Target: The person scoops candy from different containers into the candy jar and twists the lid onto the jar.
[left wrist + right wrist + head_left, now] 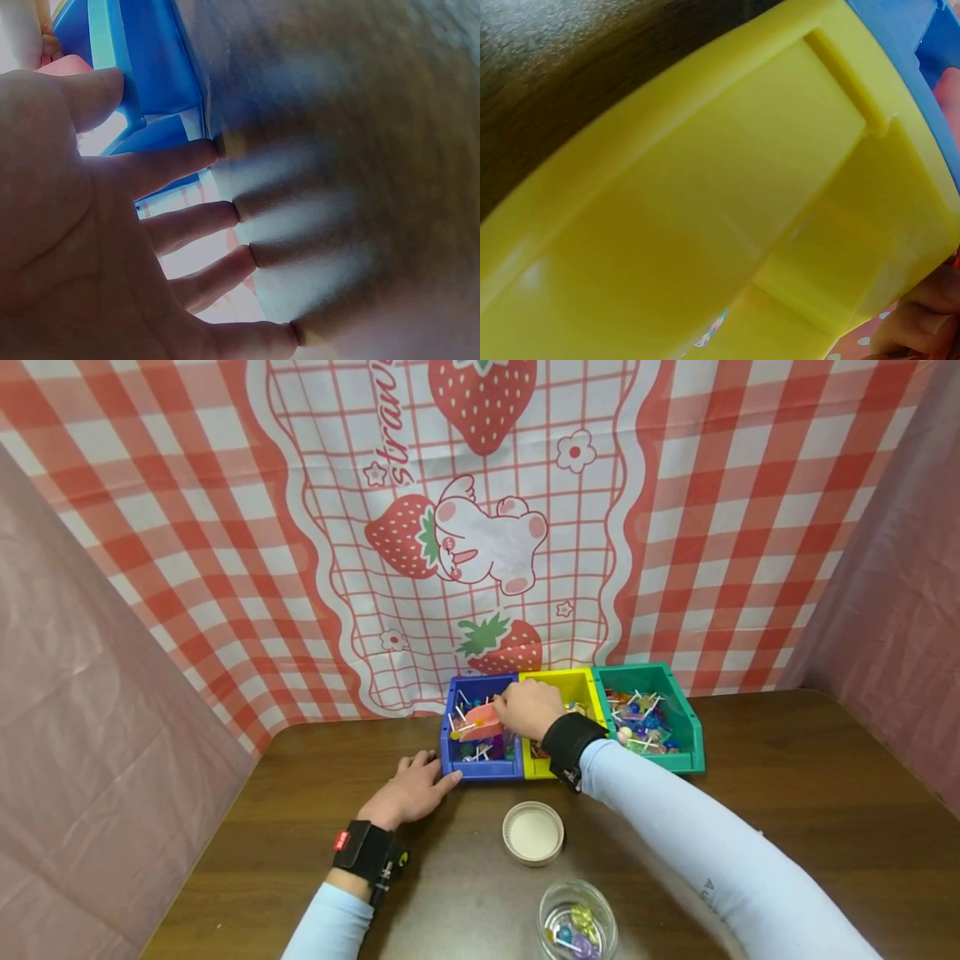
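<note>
My right hand (529, 708) grips a coral-pink scoop (480, 723) over the blue bin (491, 771). A lollipop with a yellow head (456, 735) lies at the scoop's front, and more lollipops and wrapped candies fill the bin below. My left hand (408, 795) is spread beside the bin's front left corner. In the left wrist view its fingertips (244, 256) rest on the table while the thumb (97, 94) lies at the bin's front edge. The right wrist view is mostly the yellow bin (697, 157), with part of my right hand at the lower right.
Joined to the blue bin's right stand the yellow bin and a green bin (688, 727) of candies and lollipops. Nearer me on the wooden table (300, 868) are a small pale dish (532, 833) and a glass jar (543, 935) holding several candies. A checked strawberry cloth (697, 568) hangs behind.
</note>
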`<state>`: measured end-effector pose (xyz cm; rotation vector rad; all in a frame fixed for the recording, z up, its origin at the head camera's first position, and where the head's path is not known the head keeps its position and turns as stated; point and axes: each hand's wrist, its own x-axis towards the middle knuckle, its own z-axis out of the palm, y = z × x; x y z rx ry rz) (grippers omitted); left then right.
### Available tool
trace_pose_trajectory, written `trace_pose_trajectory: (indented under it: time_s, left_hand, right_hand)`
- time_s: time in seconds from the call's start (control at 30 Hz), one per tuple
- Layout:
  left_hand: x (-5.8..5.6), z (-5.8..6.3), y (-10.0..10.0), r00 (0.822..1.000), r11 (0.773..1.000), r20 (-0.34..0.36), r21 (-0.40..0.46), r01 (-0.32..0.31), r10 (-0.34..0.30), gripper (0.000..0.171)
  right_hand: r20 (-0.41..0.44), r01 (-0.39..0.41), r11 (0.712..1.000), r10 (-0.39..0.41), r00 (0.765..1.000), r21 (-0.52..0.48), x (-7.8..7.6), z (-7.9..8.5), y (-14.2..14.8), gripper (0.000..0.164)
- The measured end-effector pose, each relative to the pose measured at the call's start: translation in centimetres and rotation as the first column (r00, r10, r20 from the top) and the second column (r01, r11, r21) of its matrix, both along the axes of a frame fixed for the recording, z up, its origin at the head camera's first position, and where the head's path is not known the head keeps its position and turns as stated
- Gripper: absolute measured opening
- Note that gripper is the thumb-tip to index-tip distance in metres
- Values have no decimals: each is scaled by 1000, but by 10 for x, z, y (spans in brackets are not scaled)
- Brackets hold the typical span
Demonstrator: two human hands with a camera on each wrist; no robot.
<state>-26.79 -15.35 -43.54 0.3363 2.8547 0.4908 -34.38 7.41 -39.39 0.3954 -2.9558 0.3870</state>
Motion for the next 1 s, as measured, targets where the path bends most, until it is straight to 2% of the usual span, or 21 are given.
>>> trace_pose_trajectory:
  time_s: [0.33,0.53,0.7,1.0]
  left_hand:
    - [-2,-1,0,1000,1000,-1,4,5,-5,67]
    - [-2,-1,0,1000,1000,-4,0,4,-4,67]
    - [-1,-1,1,1000,1000,-3,4,3,-3,66]
    - [-1,-1,1,1000,1000,-5,-1,2,-2,66]
  right_hand:
    - [13,13,1000,-12,1000,-5,0,0,6,49]
    - [41,5,999,-3,999,-43,0,-2,12,51]
    - [66,5,994,2,998,-106,2,-3,18,51]
    - [116,-8,965,40,992,-262,6,-5,27,55]
